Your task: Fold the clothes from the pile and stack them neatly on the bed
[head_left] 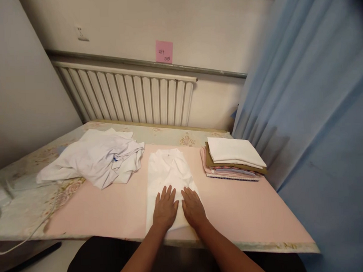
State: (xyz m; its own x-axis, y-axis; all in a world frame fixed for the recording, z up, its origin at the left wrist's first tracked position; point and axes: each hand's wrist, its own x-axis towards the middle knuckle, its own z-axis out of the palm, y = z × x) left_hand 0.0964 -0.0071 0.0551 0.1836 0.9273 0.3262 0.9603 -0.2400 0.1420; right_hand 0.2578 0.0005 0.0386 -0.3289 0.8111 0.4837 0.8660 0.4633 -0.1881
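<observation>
A white shirt (167,168) lies on the pink cloth (118,211) in front of me, its sides folded in to a long narrow shape and its collar end away from me. Both palms rest on the lower part of the shirt. My left hand (166,209) is flat with its fingers spread. Close beside it, my right hand (193,207) also lies flat, fingers outstretched. Neither hand grips the fabric. What lies under the palms is hidden.
To the left sits a loose heap of white garments (95,156). A stack of folded clothes (235,153), white on top, stands at the right. Behind the table is a radiator (131,94); a blue curtain (312,106) hangs at right. A pale cord (26,239) trails at left.
</observation>
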